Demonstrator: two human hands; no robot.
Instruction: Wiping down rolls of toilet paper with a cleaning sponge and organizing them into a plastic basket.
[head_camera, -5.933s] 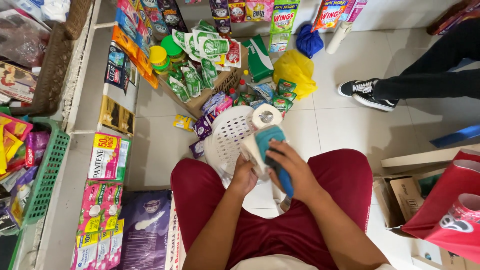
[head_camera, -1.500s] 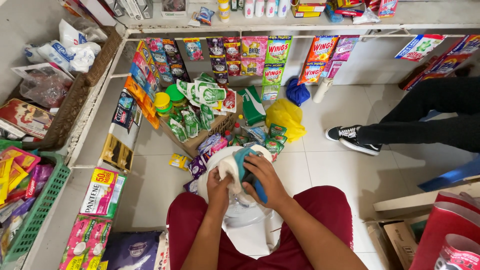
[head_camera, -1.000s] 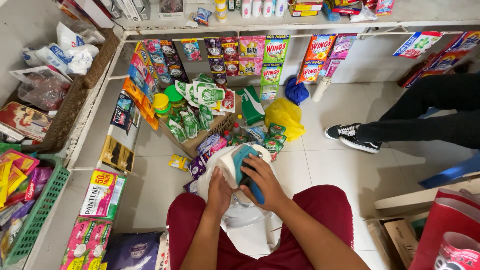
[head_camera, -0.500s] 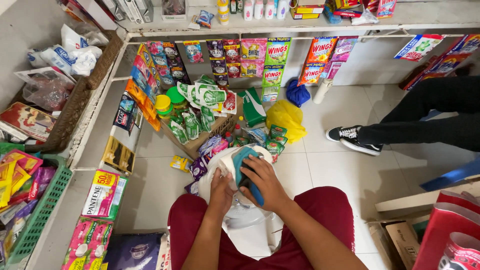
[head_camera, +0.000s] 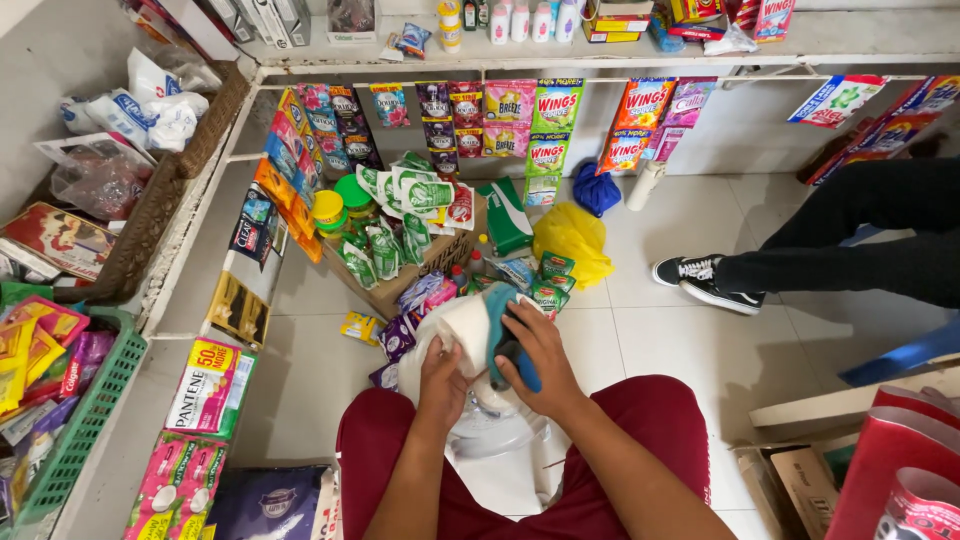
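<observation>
I sit on the floor in red trousers with a white electric fan resting between my knees. My left hand grips the fan's white rounded motor housing from the left side. My right hand presses a blue cloth against the right side of that housing. The cloth is folded under my fingers and partly hidden by them. The fan's lower body runs down between my thighs.
A cardboard box of green sachets and jars stands just ahead. A yellow bag lies to its right. Another person's legs and black shoe stretch in from the right. Shelves with sachet strips line the left and far sides.
The view has tilted up since several seconds ago. Over the last second my right hand with the cloth shifted slightly on the fan housing; my left hand kept its hold.
</observation>
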